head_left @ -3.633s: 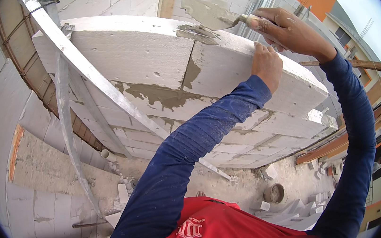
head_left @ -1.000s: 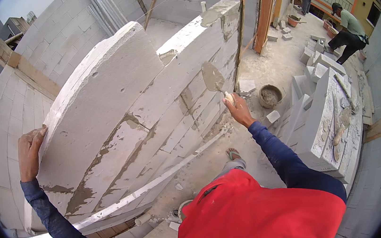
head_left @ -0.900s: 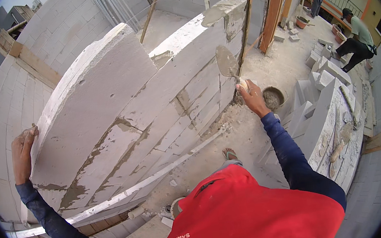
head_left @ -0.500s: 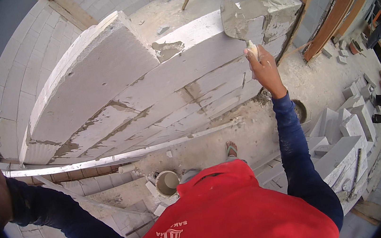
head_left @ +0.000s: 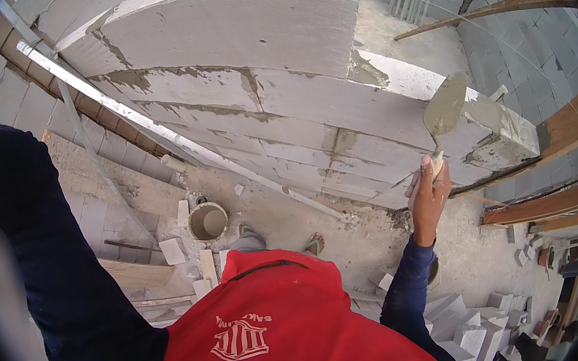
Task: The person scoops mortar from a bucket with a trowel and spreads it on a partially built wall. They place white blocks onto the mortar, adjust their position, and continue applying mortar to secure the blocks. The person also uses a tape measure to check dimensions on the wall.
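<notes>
My right hand (head_left: 430, 199) is closed around the pale handle of a trowel (head_left: 445, 105). Its blade points up and is coated in grey mortar, in front of the wall's upper right part; I cannot tell whether it touches. The wall (head_left: 281, 116) is of white lightweight blocks, with grey mortar smeared along its joints. One large block (head_left: 235, 32) sits on the top course at the left. Right of it, the lower top edge carries a mortar patch (head_left: 366, 70). My left sleeve (head_left: 76, 264) rises along the left side; the hand is out of view.
A round bucket (head_left: 208, 221) stands on the floor by my feet, with block offcuts (head_left: 172, 252) beside it. A long white bar (head_left: 153, 128) slants along the wall's foot. Loose blocks (head_left: 466, 332) are piled at lower right. Wooden boards (head_left: 571, 128) stand past the wall's right end.
The view has swung round, so the wall now slopes down to the right. My left hand has left the picture. My right hand still grips the trowel, now lower and farther right in view.
</notes>
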`<state>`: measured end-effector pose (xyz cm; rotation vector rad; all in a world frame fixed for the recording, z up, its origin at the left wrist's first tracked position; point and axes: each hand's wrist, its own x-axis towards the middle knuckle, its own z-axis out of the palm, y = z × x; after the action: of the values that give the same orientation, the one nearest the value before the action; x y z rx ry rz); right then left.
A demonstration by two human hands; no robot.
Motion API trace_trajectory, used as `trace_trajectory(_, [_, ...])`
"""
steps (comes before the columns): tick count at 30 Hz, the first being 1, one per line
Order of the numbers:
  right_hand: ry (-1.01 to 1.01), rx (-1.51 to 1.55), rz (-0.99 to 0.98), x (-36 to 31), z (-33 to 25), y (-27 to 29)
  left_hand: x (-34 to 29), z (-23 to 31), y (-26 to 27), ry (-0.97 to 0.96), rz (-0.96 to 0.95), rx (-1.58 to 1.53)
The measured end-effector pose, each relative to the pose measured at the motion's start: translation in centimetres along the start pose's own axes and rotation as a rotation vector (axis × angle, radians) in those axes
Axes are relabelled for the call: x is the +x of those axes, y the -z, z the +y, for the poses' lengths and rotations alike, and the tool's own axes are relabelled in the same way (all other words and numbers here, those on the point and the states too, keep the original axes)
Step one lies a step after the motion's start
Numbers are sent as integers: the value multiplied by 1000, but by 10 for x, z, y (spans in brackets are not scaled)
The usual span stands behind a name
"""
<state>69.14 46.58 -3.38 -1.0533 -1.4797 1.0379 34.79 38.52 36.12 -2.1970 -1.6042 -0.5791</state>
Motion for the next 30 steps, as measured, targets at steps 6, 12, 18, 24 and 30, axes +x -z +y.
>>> trace_trajectory(6, [-97,-185,-313,-5,-15,-27,14,-33,-38,127,-73,26])
trace_trajectory(12, [-83,-159,-397,24,-63,-29,16,-47,-46,165,-80,18])
trace_trajectory(18, [-143,-320,-655,83,-101,-41,17,-46,-37,167,-53,1])
trace_trajectory(24, [-82,-325,-695,82,-133,-43,13,-34,-17,101,51,-21])
trace_trajectory(30, [-68,88,-658,74,-135,-23,-23,5,43,-133,320,-65])
